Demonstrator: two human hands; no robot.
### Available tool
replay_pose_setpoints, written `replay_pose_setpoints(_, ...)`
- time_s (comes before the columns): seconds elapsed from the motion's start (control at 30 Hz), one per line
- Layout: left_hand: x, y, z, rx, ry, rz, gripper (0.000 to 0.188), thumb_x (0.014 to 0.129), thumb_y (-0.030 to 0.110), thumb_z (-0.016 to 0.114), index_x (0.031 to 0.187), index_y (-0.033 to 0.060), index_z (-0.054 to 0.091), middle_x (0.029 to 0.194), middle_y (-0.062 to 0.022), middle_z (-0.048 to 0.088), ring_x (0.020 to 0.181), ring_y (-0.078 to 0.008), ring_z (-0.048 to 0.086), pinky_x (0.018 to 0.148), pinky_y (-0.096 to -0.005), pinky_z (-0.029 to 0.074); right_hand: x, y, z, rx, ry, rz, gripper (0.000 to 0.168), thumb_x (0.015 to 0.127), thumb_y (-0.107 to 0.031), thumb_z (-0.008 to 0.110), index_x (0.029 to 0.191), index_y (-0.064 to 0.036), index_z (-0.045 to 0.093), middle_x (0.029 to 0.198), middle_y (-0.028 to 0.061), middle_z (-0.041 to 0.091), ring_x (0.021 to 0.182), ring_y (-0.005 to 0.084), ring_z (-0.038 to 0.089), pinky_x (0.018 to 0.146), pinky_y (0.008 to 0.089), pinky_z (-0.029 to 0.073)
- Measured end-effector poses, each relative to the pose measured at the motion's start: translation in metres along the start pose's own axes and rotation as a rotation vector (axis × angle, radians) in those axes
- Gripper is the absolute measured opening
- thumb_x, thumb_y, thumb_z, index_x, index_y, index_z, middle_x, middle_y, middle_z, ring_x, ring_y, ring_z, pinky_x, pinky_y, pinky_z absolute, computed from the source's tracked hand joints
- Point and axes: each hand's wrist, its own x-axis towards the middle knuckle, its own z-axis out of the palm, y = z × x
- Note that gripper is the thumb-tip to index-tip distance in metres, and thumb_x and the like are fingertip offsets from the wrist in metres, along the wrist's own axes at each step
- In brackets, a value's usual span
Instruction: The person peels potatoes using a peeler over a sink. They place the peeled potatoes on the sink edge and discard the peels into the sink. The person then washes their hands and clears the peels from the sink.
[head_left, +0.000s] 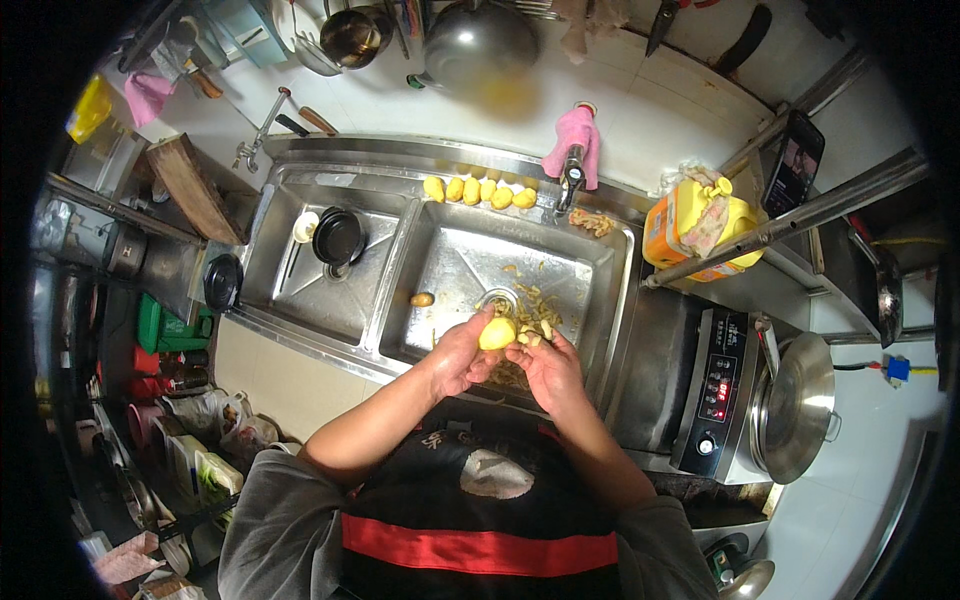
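Observation:
Over the right basin (450, 259) of a steel double sink, my left hand (461, 360) holds a peeled yellow potato (497, 334). My right hand (551, 371) is close beside it, fingers closed around a small tool, mostly hidden by the fingers and bits of peel (534, 335). Below the hands, potato peelings (544, 304) lie scattered around the drain (501, 298). One brown, unpeeled potato (422, 299) rests on the basin floor to the left. Several peeled potatoes (472, 190) stand in a row on the sink's back ledge.
A faucet (572, 176) draped with a pink cloth (577, 133) rises behind the basin. More peelings (591, 222) lie near it. The left basin holds a black bowl (339, 236) and a ladle (305, 227). At right are a yellow jug (705, 225) and an induction cooker (720, 394).

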Motion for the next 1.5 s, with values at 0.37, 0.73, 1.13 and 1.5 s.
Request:
replay_pose_setpoints(0.37, 0.002, -0.02, 0.004, 0.939, 0.228, 0.834, 0.031, 0.101, 0.028, 0.055, 0.119, 0.0045, 0.046, 0.09, -0.0063, 0.06, 0.073, -0.0147, 0.056, 0.069, -0.0286, 0.048, 0.003, -0.007, -0.002, -0.029, -0.062, 0.002, 0.022, 0.098, -0.007, 0.058, 0.119, -0.001, 0.061, 0.117, 0.0107, 0.066, 0.107, 0.0219, 0.064, 0.094, 0.04, 0.053)
replay_pose_setpoints(0.73, -0.002, -0.009, 0.004, 0.09, 0.046, 0.309, 0.029, 0.104, 0.042, 0.048, 0.103, 0.0131, 0.05, 0.073, -0.0022, 0.052, 0.048, -0.0065, 0.036, 0.042, -0.0211, 0.026, 0.0, -0.008, 0.01, -0.028, -0.038, -0.03, 0.022, 0.096, -0.005, 0.061, 0.117, 0.001, 0.062, 0.115, 0.0118, 0.067, 0.105, 0.0244, 0.066, 0.094, 0.0416, 0.055)
replay_pose_setpoints(1.13, -0.002, -0.002, -0.005, 0.15, -0.032, 0.197, 0.039, 0.105, 0.045, 0.045, 0.109, 0.0075, 0.053, 0.075, -0.0026, 0.054, 0.049, -0.0083, 0.039, 0.044, -0.0224, 0.032, 0.001, -0.008, 0.011, -0.119, -0.049, -0.023, 0.027, 0.096, -0.005, 0.061, 0.123, 0.0, 0.061, 0.117, 0.0095, 0.067, 0.105, 0.0214, 0.065, 0.096, 0.039, 0.053)
replay_pose_setpoints(1.5, -0.005, -0.007, -0.012, 0.513, -0.134, 0.432, 0.031, 0.106, 0.039, 0.042, 0.109, 0.0084, 0.046, 0.079, -0.0034, 0.055, 0.063, -0.0084, 0.046, 0.058, -0.0215, 0.038, 0.0, -0.012, 0.003, -0.003, -0.054, 0.034, 0.023, 0.096, -0.005, 0.06, 0.118, 0.001, 0.061, 0.118, 0.0127, 0.066, 0.105, 0.0233, 0.065, 0.094, 0.0422, 0.054)
